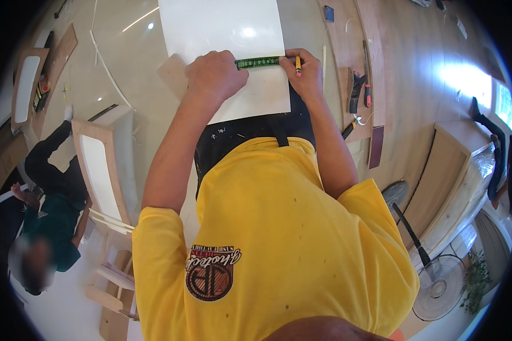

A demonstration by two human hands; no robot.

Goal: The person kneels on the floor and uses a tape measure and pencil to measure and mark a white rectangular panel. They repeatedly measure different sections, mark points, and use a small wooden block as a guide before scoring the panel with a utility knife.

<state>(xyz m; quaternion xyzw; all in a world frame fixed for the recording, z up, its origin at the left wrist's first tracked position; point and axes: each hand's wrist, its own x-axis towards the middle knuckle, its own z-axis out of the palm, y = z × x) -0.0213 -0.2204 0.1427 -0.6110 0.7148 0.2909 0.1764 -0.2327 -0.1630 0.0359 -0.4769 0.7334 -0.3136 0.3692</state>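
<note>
A glossy white sheet or panel (224, 25) lies in front of me, its near edge reaching my lap. Across it runs a green tape measure blade (259, 62) with dark markings. My left hand (216, 77) is closed in a fist at the blade's left end; whatever part of the tape sits inside is hidden. At the other end, near the panel's right edge, my right hand (304, 74) pinches the blade's tip area. A yellow pencil (298, 65) with a pink eraser is also held in the right hand, eraser toward me.
On boards to my right lie a red-handled screwdriver (367, 95) and a yellow-and-black tool (351, 127). A wooden drawer-like piece with a white panel (99, 170) stands at left, near another person (51, 210). A fan (438, 287) and wrapped cabinet (455, 176) are at right.
</note>
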